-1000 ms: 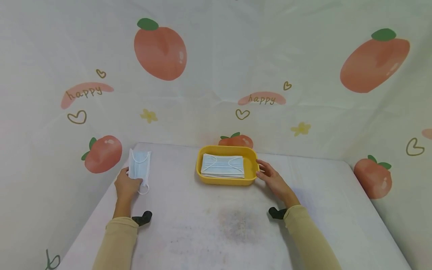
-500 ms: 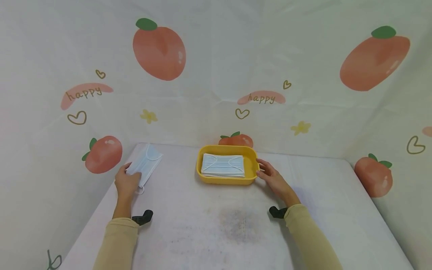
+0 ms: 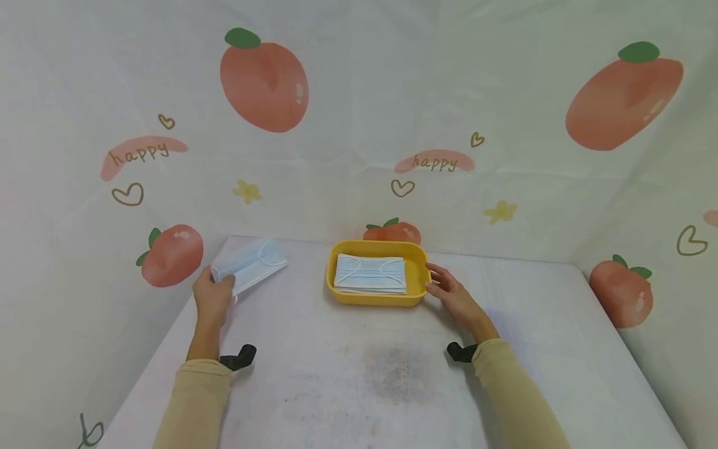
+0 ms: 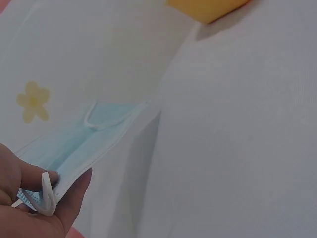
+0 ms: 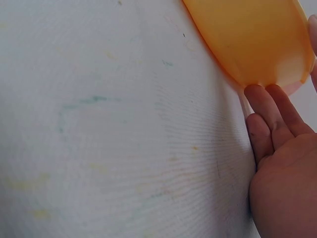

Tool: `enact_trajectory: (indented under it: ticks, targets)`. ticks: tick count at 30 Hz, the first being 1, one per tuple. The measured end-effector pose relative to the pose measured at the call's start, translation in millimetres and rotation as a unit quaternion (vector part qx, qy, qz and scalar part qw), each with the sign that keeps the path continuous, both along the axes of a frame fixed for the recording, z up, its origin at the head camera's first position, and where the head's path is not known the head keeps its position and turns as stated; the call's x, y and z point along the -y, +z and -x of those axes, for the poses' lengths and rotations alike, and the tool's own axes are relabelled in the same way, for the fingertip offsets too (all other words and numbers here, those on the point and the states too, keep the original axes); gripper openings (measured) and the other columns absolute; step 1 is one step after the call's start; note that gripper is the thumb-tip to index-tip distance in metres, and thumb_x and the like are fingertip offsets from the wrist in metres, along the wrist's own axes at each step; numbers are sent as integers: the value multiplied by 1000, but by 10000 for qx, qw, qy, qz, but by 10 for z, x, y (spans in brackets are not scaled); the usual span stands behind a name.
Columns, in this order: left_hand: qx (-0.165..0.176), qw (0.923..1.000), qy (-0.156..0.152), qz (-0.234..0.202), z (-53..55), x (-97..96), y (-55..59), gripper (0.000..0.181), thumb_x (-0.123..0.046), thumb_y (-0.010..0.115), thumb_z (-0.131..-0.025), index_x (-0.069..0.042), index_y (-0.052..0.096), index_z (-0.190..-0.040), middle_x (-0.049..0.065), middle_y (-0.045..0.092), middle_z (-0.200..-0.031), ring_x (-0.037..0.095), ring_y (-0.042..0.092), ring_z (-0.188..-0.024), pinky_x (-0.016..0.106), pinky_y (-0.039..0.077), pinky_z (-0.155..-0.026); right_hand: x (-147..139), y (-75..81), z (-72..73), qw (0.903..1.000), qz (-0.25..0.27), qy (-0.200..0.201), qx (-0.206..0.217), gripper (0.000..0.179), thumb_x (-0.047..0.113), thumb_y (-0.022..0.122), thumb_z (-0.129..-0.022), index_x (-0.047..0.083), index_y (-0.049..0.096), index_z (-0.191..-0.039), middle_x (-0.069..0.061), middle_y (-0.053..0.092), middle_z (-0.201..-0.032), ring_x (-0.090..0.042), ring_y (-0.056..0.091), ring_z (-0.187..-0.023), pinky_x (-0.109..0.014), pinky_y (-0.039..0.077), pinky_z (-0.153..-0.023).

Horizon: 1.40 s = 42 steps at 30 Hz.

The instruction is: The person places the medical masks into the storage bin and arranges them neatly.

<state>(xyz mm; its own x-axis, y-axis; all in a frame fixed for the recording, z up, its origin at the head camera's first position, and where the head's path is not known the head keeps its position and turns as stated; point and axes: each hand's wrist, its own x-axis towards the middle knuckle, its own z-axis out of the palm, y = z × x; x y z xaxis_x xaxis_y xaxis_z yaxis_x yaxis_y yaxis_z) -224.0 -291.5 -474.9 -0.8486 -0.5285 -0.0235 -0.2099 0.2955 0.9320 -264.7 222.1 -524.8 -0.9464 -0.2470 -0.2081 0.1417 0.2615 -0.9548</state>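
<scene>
My left hand [image 3: 214, 300] pinches one end of a light blue face mask [image 3: 255, 262] with white ear loops, at the left of the table. In the left wrist view the mask [image 4: 81, 144] slants up and away from the thumb and fingers, with one ear loop hanging over the near end. A stack of similar masks [image 3: 370, 274] lies in the left part of a yellow tray [image 3: 417, 277]. Fingertips of my right hand [image 3: 457, 305] touch the tray's right end. Seen from the right wrist, those fingers [image 5: 265, 106] rest against its yellow outer wall [image 5: 252, 44].
The table is covered with a white, stained cloth [image 3: 314, 362]. Behind it hangs a white curtain [image 3: 348, 112] printed with fruit and "happy" lettering. Dark wrist mounts [image 3: 240, 357] stick out from both sleeves.
The mask in my left hand has turned from upright to slanting right, its far end swinging toward the tray. The left hand has shifted slightly away from me. The right hand and tray stay put.
</scene>
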Motion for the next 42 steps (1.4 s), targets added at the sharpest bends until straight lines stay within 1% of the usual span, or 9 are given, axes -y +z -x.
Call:
enact_trajectory:
  ticks: [4, 8, 12, 16, 20, 23, 27, 32, 42]
  targets:
    - [-114, 9999, -26, -89, 16, -45, 62, 52, -10, 48, -103, -2, 39, -153, 23, 43, -158, 44, 45, -143, 60, 38, -117, -7, -12, 9, 10000, 56, 12, 14, 65, 32, 61, -103, 26, 30, -160, -17, 22, -169, -40, 22, -156, -61, 18, -127]
    - [-161, 9997, -111, -163, 24, -81, 144, 53, -14, 49, -104, -5, 37, -156, 19, 42, -160, 43, 45, -143, 59, 38, -117, -9, -18, 20, 10000, 40, -44, 64, 63, 33, 61, -102, 30, 33, -158, -14, 24, -169, -38, 23, -156, -60, 20, -127]
    - [-212, 9986, -262, -398, 18, -136, 241, 57, -16, 49, -105, -10, 32, -159, 16, 39, -162, 40, 45, -145, 55, 41, -114, -3, -16, 29, 10000, -19, -74, 64, 64, 34, 62, -102, 31, 33, -158, -14, 24, -168, -38, 24, -155, -59, 21, -127]
    - [-348, 9963, -453, -648, 22, -197, 329, 57, -15, 51, -105, -10, 32, -159, 16, 38, -163, 40, 45, -145, 53, 42, -113, 8, -10, 25, 9999, 27, -101, 88, 63, 33, 62, -102, 31, 33, -158, -13, 25, -168, -37, 24, -155, -60, 20, -127]
    - [-416, 9939, -644, -792, 28, -263, 409, 58, -15, 52, -105, -12, 32, -159, 15, 37, -163, 40, 45, -145, 51, 43, -112, 9, -4, 21, 10000, 39, -80, 32, 63, 33, 61, -102, 30, 32, -158, -14, 25, -168, -38, 25, -155, -60, 21, -126]
    - [-361, 9935, -751, -781, 24, -315, 462, 60, -17, 53, -105, -14, 31, -160, 14, 38, -163, 39, 47, -144, 50, 44, -112, 3, -5, 21, 10000, 19, -59, 2, 64, 34, 61, -102, 29, 31, -159, -15, 24, -168, -38, 24, -155, -60, 20, -126]
    - [-349, 9922, -924, -757, 33, -381, 521, 60, -18, 54, -105, -14, 31, -160, 14, 39, -163, 38, 48, -144, 49, 44, -112, -3, -10, 17, 10000, 22, -59, 53, 65, 36, 62, -102, 28, 31, -158, -15, 23, -169, -39, 22, -156, -62, 17, -127]
    - [-451, 9881, -1155, -906, 67, -484, 600, 58, -12, 53, -104, -11, 33, -159, 15, 41, -161, 36, 48, -144, 48, 43, -113, -3, 11, 0, 9999, 92, -81, 72, 64, 37, 61, -102, 25, 32, -157, -16, 22, -169, -39, 21, -156, -62, 13, -128]
    - [-465, 9798, -1735, -875, 155, -790, 698, 56, -11, 53, -104, -8, 34, -157, 19, 42, -159, 40, 50, -142, 47, 47, -109, 10, 34, -18, 9998, 76, -97, 126, 62, 37, 59, -103, 27, 31, -157, -14, 20, -170, -37, 18, -157, -61, 11, -128]
